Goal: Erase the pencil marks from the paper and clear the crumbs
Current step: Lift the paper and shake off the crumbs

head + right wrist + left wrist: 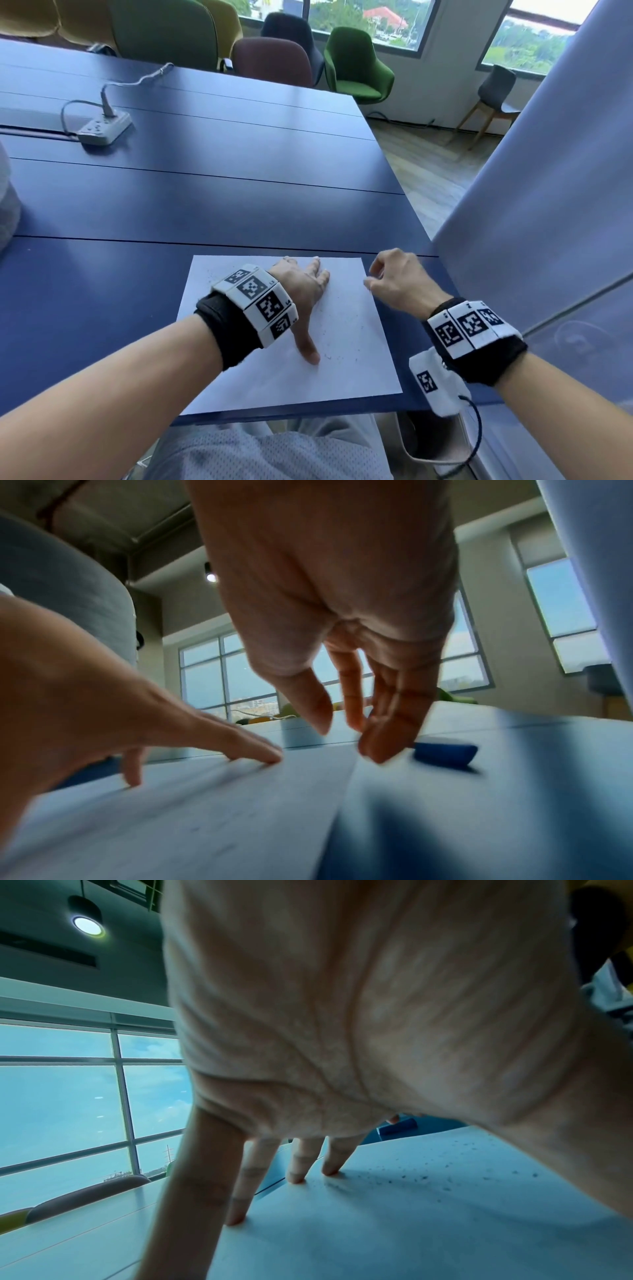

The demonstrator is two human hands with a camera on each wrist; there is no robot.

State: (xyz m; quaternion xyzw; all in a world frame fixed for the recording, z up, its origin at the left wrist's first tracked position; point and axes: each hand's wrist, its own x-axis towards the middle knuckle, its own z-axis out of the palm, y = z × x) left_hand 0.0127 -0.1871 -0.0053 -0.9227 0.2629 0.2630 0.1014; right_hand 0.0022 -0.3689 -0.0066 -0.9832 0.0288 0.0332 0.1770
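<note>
A white sheet of paper (pixel 274 377) lies on the blue table (pixel 205 192) near its front edge. Dark eraser crumbs (pixel 346 329) are scattered over its right half and show up close as crumbs (pixel 428 1177) in the left wrist view. My left hand (pixel 308 301) presses flat on the sheet with straight, spread fingers (pixel 294 1167). My right hand (pixel 383 277) hovers at the paper's right edge, its fingers (pixel 387 737) hanging loosely and holding nothing. Just beyond them a blue eraser (pixel 445 750) lies on the table. In the head view the right hand hides it.
A white power strip (pixel 104 128) with a cable sits far left on the table. Upholstered chairs (pixel 356 65) stand past the far edge. A tall pale panel (pixel 548 205) rises close on the right, beside the table's right edge. A grey object (pixel 7 205) is at the left.
</note>
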